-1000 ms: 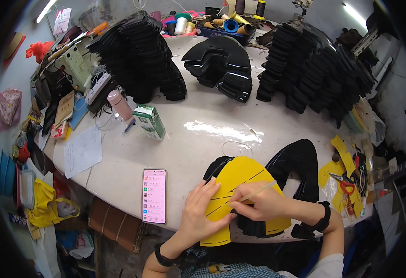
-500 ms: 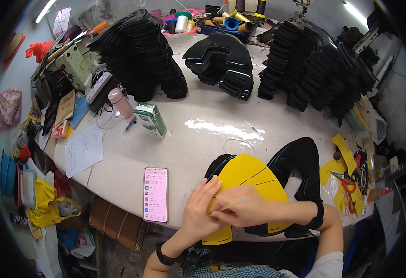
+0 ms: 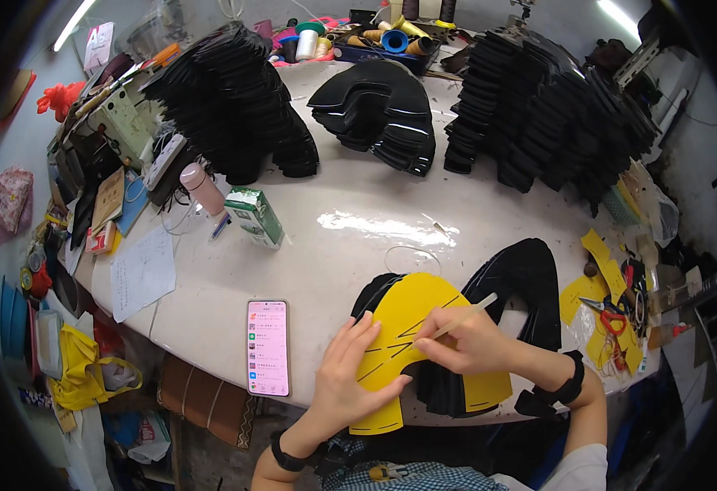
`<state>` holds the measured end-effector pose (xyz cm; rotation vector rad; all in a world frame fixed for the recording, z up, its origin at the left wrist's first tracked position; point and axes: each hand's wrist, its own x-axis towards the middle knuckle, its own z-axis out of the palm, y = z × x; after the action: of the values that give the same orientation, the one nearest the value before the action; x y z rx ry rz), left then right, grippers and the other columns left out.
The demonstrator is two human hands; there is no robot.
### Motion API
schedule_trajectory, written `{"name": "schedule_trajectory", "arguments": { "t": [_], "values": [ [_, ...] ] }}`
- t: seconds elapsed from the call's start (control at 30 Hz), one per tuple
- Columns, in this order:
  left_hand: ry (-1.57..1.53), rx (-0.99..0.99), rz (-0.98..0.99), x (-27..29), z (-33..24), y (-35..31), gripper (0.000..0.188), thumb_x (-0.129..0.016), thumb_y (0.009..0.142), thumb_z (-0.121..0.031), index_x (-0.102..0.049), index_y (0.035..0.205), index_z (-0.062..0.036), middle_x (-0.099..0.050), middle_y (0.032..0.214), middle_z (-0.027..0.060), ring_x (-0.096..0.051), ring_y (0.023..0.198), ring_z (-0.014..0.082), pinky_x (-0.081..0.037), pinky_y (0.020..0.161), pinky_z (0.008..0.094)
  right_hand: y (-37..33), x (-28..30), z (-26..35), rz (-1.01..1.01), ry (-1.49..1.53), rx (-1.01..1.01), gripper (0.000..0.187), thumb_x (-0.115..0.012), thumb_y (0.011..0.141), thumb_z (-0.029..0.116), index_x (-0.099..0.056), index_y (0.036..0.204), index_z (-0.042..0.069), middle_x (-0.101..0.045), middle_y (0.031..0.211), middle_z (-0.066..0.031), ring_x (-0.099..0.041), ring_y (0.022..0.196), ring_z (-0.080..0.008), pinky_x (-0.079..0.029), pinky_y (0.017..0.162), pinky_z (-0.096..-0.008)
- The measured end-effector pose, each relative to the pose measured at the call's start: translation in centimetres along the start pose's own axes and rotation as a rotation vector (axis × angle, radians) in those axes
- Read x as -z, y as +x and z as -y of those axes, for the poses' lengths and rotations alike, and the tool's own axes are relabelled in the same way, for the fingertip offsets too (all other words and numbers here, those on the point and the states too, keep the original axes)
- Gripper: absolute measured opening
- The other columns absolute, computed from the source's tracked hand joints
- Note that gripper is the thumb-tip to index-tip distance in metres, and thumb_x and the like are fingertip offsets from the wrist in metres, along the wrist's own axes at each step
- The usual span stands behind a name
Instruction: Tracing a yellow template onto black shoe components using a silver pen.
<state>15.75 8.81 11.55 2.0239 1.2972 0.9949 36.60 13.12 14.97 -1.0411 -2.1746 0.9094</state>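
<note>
Landmark: yellow template (image 3: 414,307), arch-shaped, lying on the near edge of the white table (image 3: 326,270). Short dark lines mark its face. It rests over black pieces (image 3: 443,394), which show past its upper left edge and inside its arch.

Left hand (image 3: 346,372): open, fingers extended, laid on the left leg of the template; thumb apart from the fingers, pointing toward the arch opening. Right hand (image 3: 461,344): closed in a pinch around a pale stick (image 3: 475,311), held slanted over the middle of the template, upper end leaning to the right. Lower tip is at or near the dark lines; contact cannot be told, as the fingers cover it. Dark band on each wrist.

Just right of the template, partly behind the right forearm: a second black arched piece (image 3: 538,282). Farther right of the template: scissors with red handles (image 3: 612,322) among yellow scraps (image 3: 604,247).

Left of the template: a phone (image 3: 268,348), screen lit, face up. Beyond the phone, farther from the template: a green and white carton (image 3: 254,217), upright, and a pink bottle (image 3: 203,190) beside it. Well left of the template: a sheet of paper (image 3: 143,274).

Across the table from the template: three black stacks (image 3: 375,110), the middle one lowest; thread spools (image 3: 394,41) behind them.
</note>
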Motion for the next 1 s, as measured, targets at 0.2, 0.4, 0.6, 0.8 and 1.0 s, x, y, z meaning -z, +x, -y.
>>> {"name": "schedule_trajectory", "arguments": {
  "t": [0.2,0.4,0.6,0.8,1.0],
  "values": [
    [-0.028,-0.013,-0.013,-0.1,-0.1,0.1,0.068,-0.079,0.060,-0.023,-0.051,0.118,-0.0002,-0.049,0.127,0.0191,-0.044,0.119,0.0395,-0.037,0.098,0.0436,0.7,-1.6,0.7,0.064,-0.054,0.088,0.013,-0.063,0.079,0.019,-0.060,0.077,0.006,-0.062,0.063,-0.0052,-0.060,0.051,-0.0197,-0.044,0.047,-0.0293],
    [-0.009,-0.014,-0.005,-0.1,0.2,-0.1,0.069,-0.080,0.060,-0.023,-0.051,0.118,0.0001,-0.048,0.127,0.0191,-0.043,0.119,0.0395,-0.038,0.097,0.0438,1.2,-1.5,1.6,0.185,-0.017,-0.095,0.012,-0.066,0.077,0.014,-0.059,0.077,0.004,-0.062,0.068,-0.0081,-0.062,0.058,-0.0195,-0.047,0.051,-0.0280],
    [-0.008,-0.009,-0.007,-0.1,0.1,-0.1,0.069,-0.080,0.060,-0.024,-0.051,0.118,0.0000,-0.048,0.127,0.0190,-0.043,0.119,0.0396,-0.038,0.097,0.0443,1.0,-1.9,0.5,0.046,-0.020,0.035,0.015,-0.061,0.080,0.021,-0.060,0.076,0.006,-0.058,0.053,-0.0061,-0.058,0.047,-0.0221,-0.044,0.046,-0.0320],
    [-0.007,-0.010,-0.002,-0.2,-0.1,0.1,0.065,-0.080,0.060,-0.025,-0.054,0.115,-0.0010,-0.048,0.126,0.0187,-0.044,0.118,0.0396,-0.038,0.097,0.0440,0.7,-1.4,0.8,-0.006,-0.110,0.091,0.014,-0.061,0.080,0.019,-0.059,0.077,0.005,-0.061,0.059,-0.0077,-0.059,0.049,-0.0225,-0.045,0.047,-0.0322],
    [0.020,0.001,-0.005,-0.1,-0.3,0.0,0.063,-0.079,0.062,-0.025,-0.055,0.115,-0.0010,-0.048,0.126,0.0190,-0.044,0.117,0.0393,-0.038,0.097,0.0437,-0.4,0.8,-0.2,-0.026,-0.111,-0.082,0.013,-0.061,0.080,0.015,-0.057,0.076,0.003,-0.061,0.061,-0.0081,-0.060,0.051,-0.0222,-0.046,0.048,-0.0302]
  ]
}}
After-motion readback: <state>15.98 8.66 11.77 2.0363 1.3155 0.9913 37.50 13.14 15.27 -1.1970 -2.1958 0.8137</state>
